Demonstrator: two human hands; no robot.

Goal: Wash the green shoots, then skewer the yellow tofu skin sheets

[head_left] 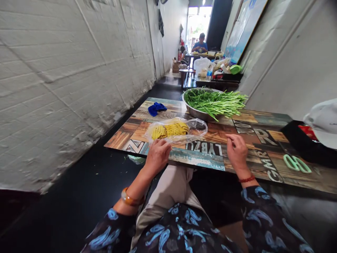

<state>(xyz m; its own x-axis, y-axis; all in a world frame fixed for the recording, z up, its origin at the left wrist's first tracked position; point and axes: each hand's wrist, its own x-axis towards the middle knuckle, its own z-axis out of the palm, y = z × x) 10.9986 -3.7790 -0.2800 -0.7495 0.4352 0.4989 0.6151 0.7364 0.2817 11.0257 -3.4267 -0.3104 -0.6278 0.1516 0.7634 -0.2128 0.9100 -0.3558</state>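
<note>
My left hand is closed at the near edge of a clear plastic bag; what its fingers grip is hidden. Inside the bag lie yellow pieces of food with dark crisscross scoring, stacked in a row. Thin wooden skewers lie on the table between my hands, and one runs close to my left fingers. My right hand hovers over the table to the right of the bag, thumb and forefinger pinched together. Anything in that pinch is too small to make out.
A metal bowl heaped with long green stalks stands behind the bag. A blue cloth lies at back left, green-handled scissors at right, near a black box and white cap. A person sits farther back.
</note>
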